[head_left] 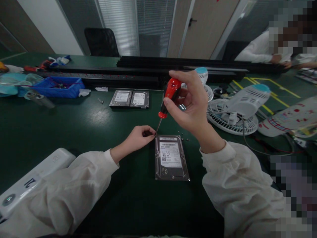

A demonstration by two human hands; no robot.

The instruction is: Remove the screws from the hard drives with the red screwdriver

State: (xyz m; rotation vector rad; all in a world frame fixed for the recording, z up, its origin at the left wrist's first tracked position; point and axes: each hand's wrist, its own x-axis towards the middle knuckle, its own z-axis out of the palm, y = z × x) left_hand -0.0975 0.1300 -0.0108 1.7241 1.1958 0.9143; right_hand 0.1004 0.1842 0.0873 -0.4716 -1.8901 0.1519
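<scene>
A silver hard drive (pixel 171 158) with a white label lies flat on the dark green table (pixel 74 132), right in front of me. My right hand (pixel 192 104) is wrapped round the red handle of a screwdriver (pixel 168 97). Its thin tip points down at the drive's far left corner. My left hand (pixel 140 136) rests at that same corner with thumb and fingers pinched together near the tip; what they pinch is too small to make out. A few tiny loose screws (pixel 184 138) lie just beyond the drive's far right corner.
Two more hard drives (pixel 130 98) lie side by side farther back. A blue bin (pixel 58 87) stands at the back left, white desk fans (pixel 237 109) at the right, a white device (pixel 32 180) by my left sleeve. Another person's sleeve (pixel 257 49) shows at the far right.
</scene>
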